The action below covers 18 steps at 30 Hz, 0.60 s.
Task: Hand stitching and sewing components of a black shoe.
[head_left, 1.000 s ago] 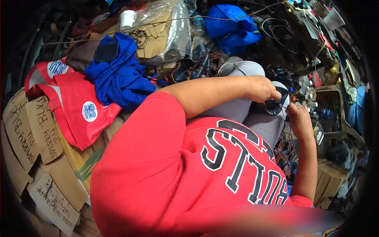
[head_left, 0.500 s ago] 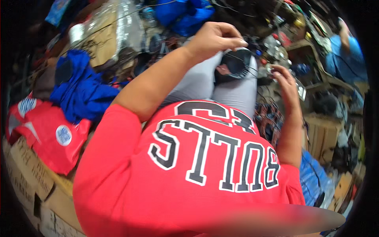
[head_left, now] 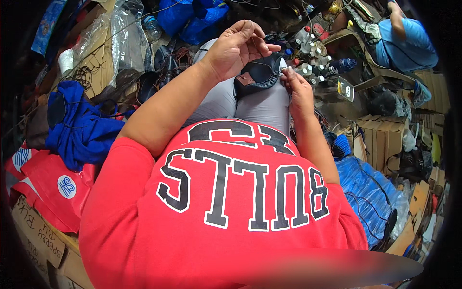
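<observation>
Across my grey-clad thighs rests a black shoe-like piece (head_left: 262, 76), with a gathered edge and a small brown patch (head_left: 246, 79) showing in it. My left hand (head_left: 239, 48) is raised above its far left side, thumb and forefinger pinched while the other fingers curl loosely. A thin dark thread (head_left: 260, 63) seems to run from those fingers down toward the black piece. At the right edge of that piece my right hand (head_left: 299, 90) is closed, thumb and forefinger pressed together. What its fingertips hold is too small to make out.
Several bottles (head_left: 315, 60) stand beyond my right hand. A person in blue (head_left: 406, 45) is at the upper right. Blue cloth (head_left: 79, 123) and a red bag (head_left: 55, 188) lie left; cardboard boxes (head_left: 380, 142) and blue plastic sheeting (head_left: 363, 190) are right.
My right hand has come in from the right, fingers apart before, and now pinches at the black piece's edge. My left hand has turned, still pinching. The whole view has shifted.
</observation>
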Tool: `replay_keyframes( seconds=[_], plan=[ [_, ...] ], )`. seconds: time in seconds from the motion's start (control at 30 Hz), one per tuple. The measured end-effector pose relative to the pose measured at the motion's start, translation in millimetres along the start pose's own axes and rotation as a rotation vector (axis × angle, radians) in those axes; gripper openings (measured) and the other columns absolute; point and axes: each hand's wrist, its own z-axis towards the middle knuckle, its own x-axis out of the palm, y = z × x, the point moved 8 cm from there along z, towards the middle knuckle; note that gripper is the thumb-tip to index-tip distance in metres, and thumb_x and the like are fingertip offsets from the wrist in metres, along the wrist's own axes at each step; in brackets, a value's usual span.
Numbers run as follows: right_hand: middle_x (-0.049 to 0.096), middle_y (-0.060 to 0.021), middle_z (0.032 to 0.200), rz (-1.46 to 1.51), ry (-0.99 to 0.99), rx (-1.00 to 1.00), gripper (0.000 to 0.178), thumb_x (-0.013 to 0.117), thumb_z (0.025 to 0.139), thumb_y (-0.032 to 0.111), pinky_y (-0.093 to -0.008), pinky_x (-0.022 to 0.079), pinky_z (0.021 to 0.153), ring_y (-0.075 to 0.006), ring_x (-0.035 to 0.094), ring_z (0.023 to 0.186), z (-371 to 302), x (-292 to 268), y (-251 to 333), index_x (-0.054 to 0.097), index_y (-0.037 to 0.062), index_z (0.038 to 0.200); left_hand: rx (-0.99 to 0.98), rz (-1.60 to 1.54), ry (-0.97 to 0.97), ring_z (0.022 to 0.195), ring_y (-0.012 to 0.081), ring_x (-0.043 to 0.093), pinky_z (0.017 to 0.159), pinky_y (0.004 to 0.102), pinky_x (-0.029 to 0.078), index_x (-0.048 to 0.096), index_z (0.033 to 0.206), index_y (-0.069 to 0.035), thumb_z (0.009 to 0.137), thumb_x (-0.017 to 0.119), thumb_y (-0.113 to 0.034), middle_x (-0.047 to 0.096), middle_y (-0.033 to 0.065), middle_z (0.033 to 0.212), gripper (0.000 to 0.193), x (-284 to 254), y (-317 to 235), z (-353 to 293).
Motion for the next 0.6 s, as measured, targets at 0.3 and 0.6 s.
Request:
replay_keyframes(
  seconds=[0.3,0.6],
  plan=[
    [0.058,0.0034,0.074,0.078,-0.088,0.047,0.022,0.063,0.086,0.027,-0.0192,0.035,0.060,-0.0059,0.042,0.064,20,-9,-11,0.066,0.0061,0.091,-0.033,-0.053,-0.012,0.102,0.0323,0.060,0.088,0.0384,0.049,0.055,0.094,-0.005,0.097,0.039,-0.030,0.060,0.0082,0.074,0.029,-14,6,-5],
    [0.056,0.0042,0.074,0.487,-0.455,0.126,0.015,0.054,0.090,0.029,-0.0318,0.039,0.064,-0.0113,0.050,0.068,31,-94,-5,0.059,0.0159,0.086,0.027,0.399,-0.871,0.042,0.0014,0.027,0.043,0.0197,0.026,0.055,0.082,-0.008,0.095,0.047,-0.020,0.029,-0.0070,0.050,0.019,-72,-89,-72]
  ],
)
